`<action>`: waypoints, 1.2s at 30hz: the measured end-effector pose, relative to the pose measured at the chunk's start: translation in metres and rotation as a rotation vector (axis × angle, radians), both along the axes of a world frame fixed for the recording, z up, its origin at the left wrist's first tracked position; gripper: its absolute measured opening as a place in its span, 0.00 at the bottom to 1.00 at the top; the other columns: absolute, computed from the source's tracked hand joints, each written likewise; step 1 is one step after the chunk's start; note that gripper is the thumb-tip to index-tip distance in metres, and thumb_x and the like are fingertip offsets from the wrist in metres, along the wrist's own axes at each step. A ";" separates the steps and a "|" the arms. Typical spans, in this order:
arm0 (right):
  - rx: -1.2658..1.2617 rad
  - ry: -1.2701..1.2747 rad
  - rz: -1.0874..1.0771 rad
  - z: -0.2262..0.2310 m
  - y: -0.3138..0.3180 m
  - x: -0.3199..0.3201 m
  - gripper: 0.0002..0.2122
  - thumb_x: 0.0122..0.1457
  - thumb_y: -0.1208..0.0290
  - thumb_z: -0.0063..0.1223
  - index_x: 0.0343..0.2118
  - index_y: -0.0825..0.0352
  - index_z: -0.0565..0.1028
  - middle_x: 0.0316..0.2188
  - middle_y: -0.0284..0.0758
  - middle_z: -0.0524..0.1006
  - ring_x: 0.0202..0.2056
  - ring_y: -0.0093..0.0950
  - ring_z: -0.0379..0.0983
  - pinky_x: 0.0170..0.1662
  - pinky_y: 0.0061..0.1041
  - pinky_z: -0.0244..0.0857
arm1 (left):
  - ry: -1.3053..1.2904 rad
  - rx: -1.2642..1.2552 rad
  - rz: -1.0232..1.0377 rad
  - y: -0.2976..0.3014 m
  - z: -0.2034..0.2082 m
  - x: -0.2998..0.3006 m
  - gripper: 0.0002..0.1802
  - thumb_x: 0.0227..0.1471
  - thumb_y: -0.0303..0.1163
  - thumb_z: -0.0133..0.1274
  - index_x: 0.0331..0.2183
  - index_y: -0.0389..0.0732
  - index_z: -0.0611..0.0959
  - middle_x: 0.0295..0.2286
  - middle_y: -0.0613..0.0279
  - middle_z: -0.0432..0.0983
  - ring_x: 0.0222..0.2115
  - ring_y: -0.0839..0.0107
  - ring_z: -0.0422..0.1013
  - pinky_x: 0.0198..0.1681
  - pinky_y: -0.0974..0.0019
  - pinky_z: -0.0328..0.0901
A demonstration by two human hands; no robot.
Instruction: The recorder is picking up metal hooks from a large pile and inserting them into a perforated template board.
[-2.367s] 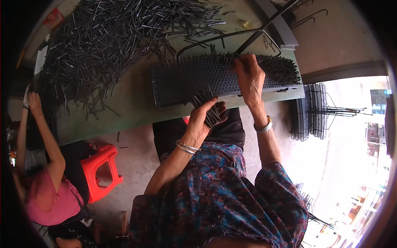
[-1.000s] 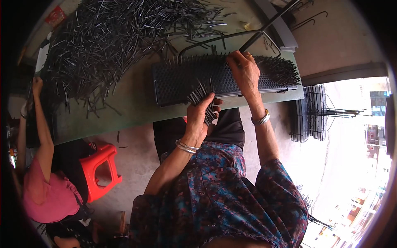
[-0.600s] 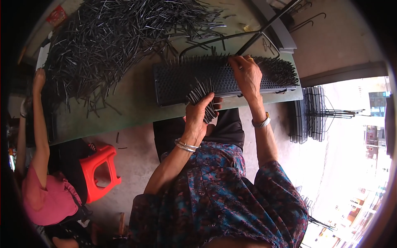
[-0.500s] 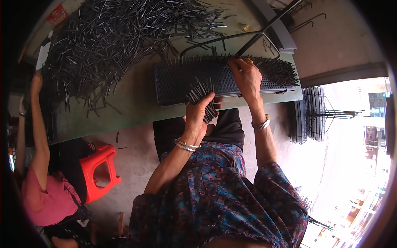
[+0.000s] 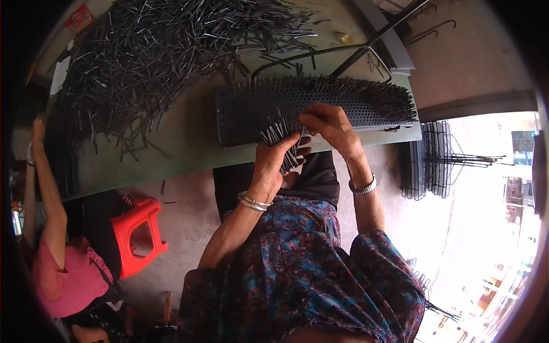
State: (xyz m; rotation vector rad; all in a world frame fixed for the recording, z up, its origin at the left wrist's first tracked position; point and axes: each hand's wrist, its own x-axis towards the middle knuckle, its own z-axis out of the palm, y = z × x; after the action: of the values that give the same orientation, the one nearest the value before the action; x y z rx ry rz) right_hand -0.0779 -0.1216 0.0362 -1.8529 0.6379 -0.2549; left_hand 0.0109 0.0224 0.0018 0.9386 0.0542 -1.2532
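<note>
Sleeves of a patterned blue-and-maroon shirt [image 5: 286,251] frame the two hands. Curled well closed, the left hand [image 5: 269,161] grips a bundle of dark rods [image 5: 277,132], thumb across it, in front of the panel's near edge. Thumb and forefinger of the right hand [image 5: 336,130] come nearly together at the bundle's upper right; whether they have a rod between them is too small to tell. The step in hand looks like picking one rod out of the bundle; the next move would call for a light fingertip pinch and a steady left grip, so the others stay put.

Just beyond lies the perforated panel [image 5: 240,117], rods standing thick along its far side and right end, its nearer left holes bare. It rests on a greenish table [image 5: 183,163]; a bent metal frame [image 5: 366,47] stands behind it, and a large heap of loose rods [image 5: 148,54] spreads to the left. Lower down, a red stool [image 5: 121,237] stands on the pale floor [image 5: 186,228]. A co-worker in a pink top [image 5: 71,277] reaches toward the table's left end; dark wire racks [image 5: 413,166] stand at right, before a glaring bright opening [image 5: 469,223].
</note>
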 end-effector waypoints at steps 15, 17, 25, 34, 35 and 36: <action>0.184 0.009 0.045 0.004 -0.007 -0.002 0.08 0.59 0.72 0.54 0.36 0.73 0.77 0.23 0.33 0.77 0.25 0.19 0.74 0.30 0.19 0.68 | -0.086 -0.078 -0.121 0.005 0.006 0.003 0.15 0.51 0.29 0.58 0.43 0.36 0.80 0.36 0.57 0.80 0.34 0.66 0.78 0.28 0.68 0.74; 0.203 0.025 0.058 0.005 -0.008 -0.003 0.08 0.59 0.72 0.55 0.36 0.73 0.77 0.24 0.33 0.77 0.26 0.19 0.74 0.31 0.19 0.68 | -0.082 -0.090 -0.121 0.005 0.006 0.003 0.15 0.51 0.29 0.58 0.42 0.36 0.80 0.36 0.57 0.80 0.35 0.66 0.78 0.29 0.67 0.74; 0.207 0.037 0.057 0.006 -0.008 -0.003 0.07 0.58 0.74 0.53 0.35 0.74 0.76 0.23 0.34 0.77 0.25 0.20 0.74 0.30 0.19 0.68 | -0.170 -0.088 -0.122 0.008 -0.001 0.006 0.16 0.50 0.30 0.59 0.41 0.35 0.81 0.34 0.58 0.81 0.33 0.67 0.79 0.25 0.69 0.72; -0.272 -0.157 -0.298 0.021 -0.011 0.004 0.05 0.60 0.76 0.51 0.33 0.73 0.74 0.25 0.35 0.79 0.27 0.21 0.77 0.32 0.19 0.69 | 0.082 0.016 -0.078 0.009 -0.013 0.006 0.15 0.54 0.36 0.56 0.42 0.38 0.78 0.38 0.52 0.79 0.34 0.61 0.78 0.32 0.60 0.75; -0.427 -0.195 -0.377 0.019 -0.013 0.008 0.05 0.60 0.76 0.50 0.33 0.73 0.74 0.24 0.35 0.79 0.27 0.20 0.76 0.32 0.18 0.69 | 0.145 0.000 -0.081 0.008 -0.016 0.005 0.15 0.55 0.36 0.55 0.42 0.38 0.78 0.38 0.51 0.79 0.34 0.60 0.78 0.32 0.59 0.75; -0.537 -0.205 -0.401 0.014 -0.016 0.011 0.04 0.59 0.77 0.51 0.34 0.71 0.75 0.24 0.35 0.79 0.26 0.21 0.76 0.32 0.19 0.68 | 0.145 -0.001 -0.082 0.007 -0.017 0.002 0.15 0.55 0.36 0.55 0.42 0.38 0.78 0.38 0.51 0.79 0.34 0.60 0.78 0.32 0.59 0.75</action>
State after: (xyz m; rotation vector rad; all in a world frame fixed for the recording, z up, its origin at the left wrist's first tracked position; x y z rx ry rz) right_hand -0.0670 -0.1373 0.0504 -2.1491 0.8512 -0.9440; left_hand 0.0132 0.0291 -0.0156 0.8551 0.1299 -1.3953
